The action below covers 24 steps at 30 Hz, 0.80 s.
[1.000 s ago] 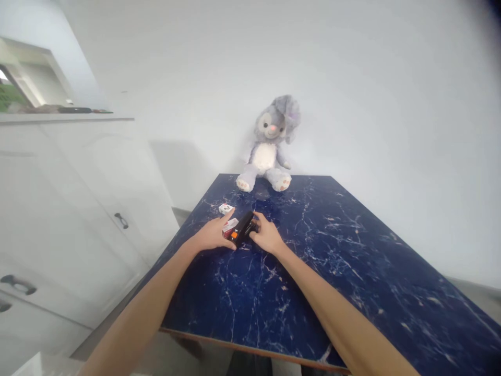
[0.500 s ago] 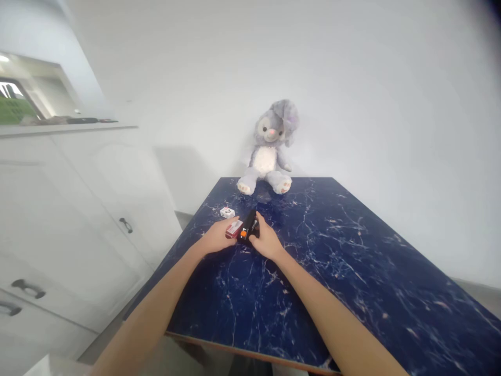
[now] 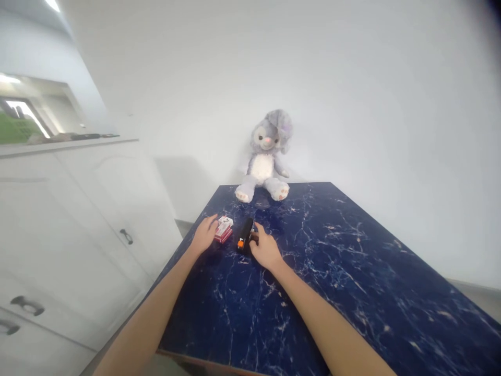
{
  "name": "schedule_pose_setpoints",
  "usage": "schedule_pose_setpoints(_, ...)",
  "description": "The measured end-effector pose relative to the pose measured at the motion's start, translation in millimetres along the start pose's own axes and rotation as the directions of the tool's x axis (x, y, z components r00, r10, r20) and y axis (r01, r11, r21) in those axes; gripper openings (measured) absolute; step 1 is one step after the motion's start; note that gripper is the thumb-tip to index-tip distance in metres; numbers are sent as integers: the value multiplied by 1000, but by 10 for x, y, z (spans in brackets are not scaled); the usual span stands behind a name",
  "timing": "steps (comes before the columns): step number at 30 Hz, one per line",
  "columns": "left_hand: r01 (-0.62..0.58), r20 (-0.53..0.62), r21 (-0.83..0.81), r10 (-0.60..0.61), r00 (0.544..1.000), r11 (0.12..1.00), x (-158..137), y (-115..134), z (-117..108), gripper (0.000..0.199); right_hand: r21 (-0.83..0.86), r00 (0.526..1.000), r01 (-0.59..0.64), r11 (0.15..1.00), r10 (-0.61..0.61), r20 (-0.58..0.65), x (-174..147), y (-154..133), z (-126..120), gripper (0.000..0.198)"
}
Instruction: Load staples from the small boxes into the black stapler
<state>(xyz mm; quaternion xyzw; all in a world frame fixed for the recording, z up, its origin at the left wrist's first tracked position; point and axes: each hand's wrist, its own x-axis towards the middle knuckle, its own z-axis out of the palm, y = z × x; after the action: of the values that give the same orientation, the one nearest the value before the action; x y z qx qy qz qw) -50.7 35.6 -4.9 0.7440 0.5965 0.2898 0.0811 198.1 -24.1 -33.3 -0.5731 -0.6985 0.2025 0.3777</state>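
My left hand (image 3: 204,234) is at the left side of a small stack of red-and-white boxes (image 3: 223,235), its fingers stretched out and apart, with the fingertips at the stack's edge. A small white box (image 3: 226,221) with a dark print sits at the back of that stack. To the right, a black stapler (image 3: 245,235) with an orange patch at its near end lies lengthwise on the table. My right hand (image 3: 266,249) grips its right side, with thumb and fingers curled against it; the contact is partly hidden.
A grey plush rabbit (image 3: 268,156) sits against the wall at the far end of the blue marbled table (image 3: 332,271). White cabinets (image 3: 86,219) with dark handles stand to the left, with several things on top of them.
My left hand has let go of the red-and-white box, now against the white box, and moved left. My right hand stays at the stapler. The view has tilted up slightly.
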Motion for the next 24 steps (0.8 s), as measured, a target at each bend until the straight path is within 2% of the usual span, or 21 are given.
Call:
schedule_pose_setpoints(2,6,40,22,-7,999,1000,197,-22,-10,47,-15,1000,21,1000,-21,-3,-5,7,10,66)
schedule_pose_setpoints(6,-41,220,33,32,975,999,561,47,10,42,-38,999,33,999,-34,-7,-19,19,37,63)
schedule_pose_setpoints(10,-77,334,94,42,942,993,699,253,107,42,-73,999,42,996,-43,-14,-42,-25,20,53)
schedule_pose_setpoints(15,-53,331,170,-7,944,984,560,453,217,33,-59,1000,29,998,-30,-8,-48,-43,0,52)
schedule_pose_setpoints(17,21,283,194,-76,956,981,467,450,231,39,-59,999,40,997,-40,-10,-49,-33,-2,52)
schedule_pose_setpoints(20,153,221,203,-198,955,967,335,390,189,58,-66,999,44,997,-44,-5,-52,-28,-14,53)
schedule_pose_setpoints(24,201,231,125,-225,947,972,124,328,34,68,-72,999,38,997,-36,17,-48,-39,-26,55)
